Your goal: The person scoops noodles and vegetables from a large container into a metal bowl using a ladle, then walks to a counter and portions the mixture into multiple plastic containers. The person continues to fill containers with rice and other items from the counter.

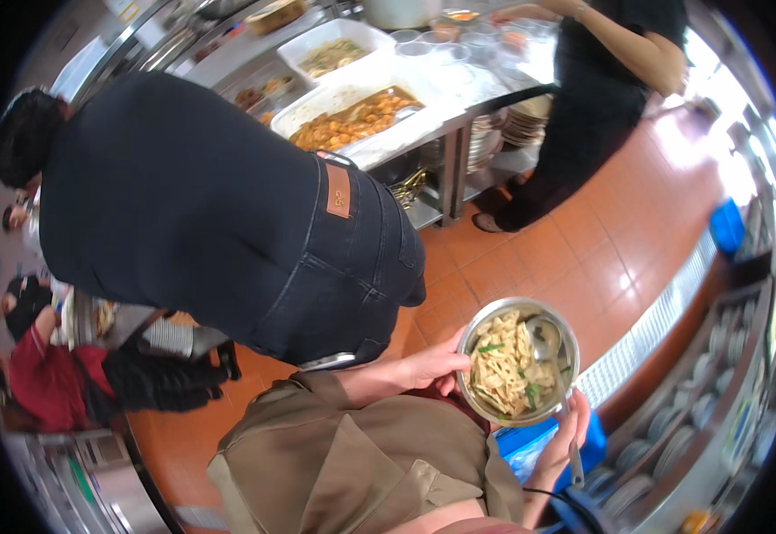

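A round metal bowl (467,400) is held out in front of my body. Inside are pale, flat sliced pieces of food (503,360) with bits of green. A metal ladle (545,340) rests in it, its handle leaning over the rim and down past my right hand. My left hand (440,364) grips the bowl's left rim, thumb on the edge. On the lower right side, my right hand (567,427) holds the bowl, with the ladle handle lying along its fingers; whether it also grips the handle I cannot tell.
A person in dark clothes (214,220) bends close at my left. Past them, a steel counter (455,110) bears white food tubs (284,123) and clear plastic bowls (451,53). Another person (561,140) stands at its right end. Dish racks (695,394) line the right side above blue containers (588,440).
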Tool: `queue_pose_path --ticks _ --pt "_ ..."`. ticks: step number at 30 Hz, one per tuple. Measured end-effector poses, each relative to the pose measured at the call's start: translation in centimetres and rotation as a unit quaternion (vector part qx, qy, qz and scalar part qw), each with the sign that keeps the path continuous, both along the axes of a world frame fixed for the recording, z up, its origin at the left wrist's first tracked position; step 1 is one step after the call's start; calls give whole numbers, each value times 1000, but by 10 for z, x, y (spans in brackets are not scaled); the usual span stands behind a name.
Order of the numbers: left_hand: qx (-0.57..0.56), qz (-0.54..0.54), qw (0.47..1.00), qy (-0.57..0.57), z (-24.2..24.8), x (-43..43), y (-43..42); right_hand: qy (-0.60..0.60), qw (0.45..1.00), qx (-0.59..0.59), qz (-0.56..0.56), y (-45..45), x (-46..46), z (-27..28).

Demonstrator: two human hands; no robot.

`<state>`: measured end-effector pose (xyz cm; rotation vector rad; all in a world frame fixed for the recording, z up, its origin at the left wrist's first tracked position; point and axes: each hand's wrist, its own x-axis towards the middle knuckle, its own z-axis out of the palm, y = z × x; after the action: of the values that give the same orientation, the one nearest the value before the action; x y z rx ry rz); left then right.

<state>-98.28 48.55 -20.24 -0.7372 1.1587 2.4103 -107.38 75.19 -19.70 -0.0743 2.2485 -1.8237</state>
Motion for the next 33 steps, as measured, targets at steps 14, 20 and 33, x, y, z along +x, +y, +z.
queue_pose_path --ticks 14,20,33 --pt "-67 498 865 3 18 -111 -47 460 664 -49 588 -227 -306 55" --pt "-19 533 845 -25 32 -152 -83 122 813 -177 541 -269 -355 56" --pt "-44 574 817 -27 19 -243 -139 58 849 -278 446 -389 -450 25"
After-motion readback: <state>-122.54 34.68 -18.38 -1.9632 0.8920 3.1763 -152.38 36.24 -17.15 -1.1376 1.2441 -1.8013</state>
